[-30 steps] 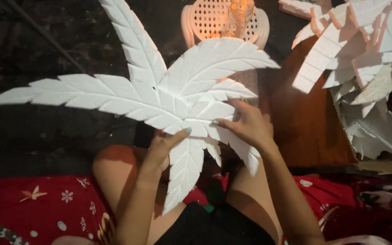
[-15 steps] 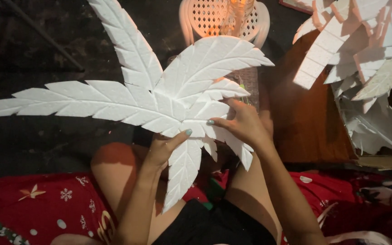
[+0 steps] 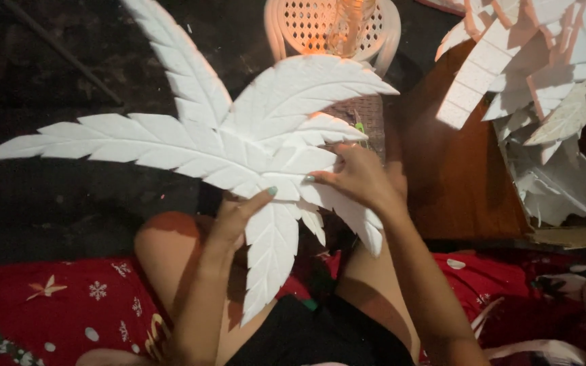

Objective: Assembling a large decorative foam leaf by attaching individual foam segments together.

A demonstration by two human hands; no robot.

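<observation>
Dark floor; both hands [image 3: 239, 213] [image 3: 361, 177] grip white foam leaf [image 3: 239, 139].

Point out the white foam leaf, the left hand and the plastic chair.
white foam leaf [image 3: 191, 146], head view, on its long left blade.
left hand [image 3: 239, 217], head view, on its back.
plastic chair [image 3: 306, 27], head view, on the perforated seat.
</observation>
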